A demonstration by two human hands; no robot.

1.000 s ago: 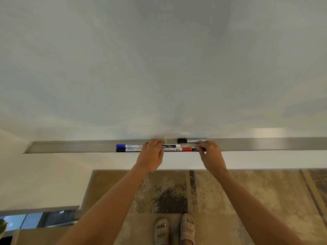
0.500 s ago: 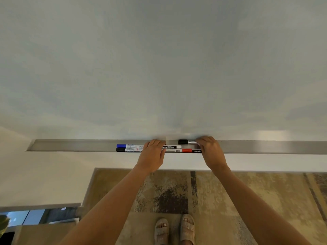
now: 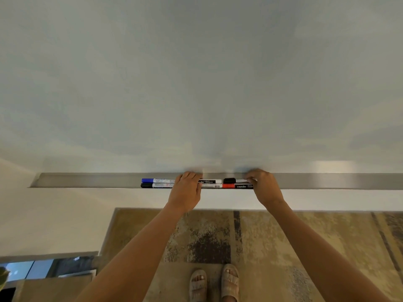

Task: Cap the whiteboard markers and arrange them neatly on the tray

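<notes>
Both hands reach to the metal tray (image 3: 87, 180) running across mid-frame under the whiteboard (image 3: 196, 83). The left hand (image 3: 187, 190) lies over the blue marker (image 3: 157, 180) and black marker (image 3: 156, 185), fingers curled on them. The right hand (image 3: 265, 186) pinches the end of a second black marker (image 3: 234, 180), behind the red marker (image 3: 236, 186). All visible caps are on. A rug (image 3: 272, 240) fills the lower frame.
</notes>
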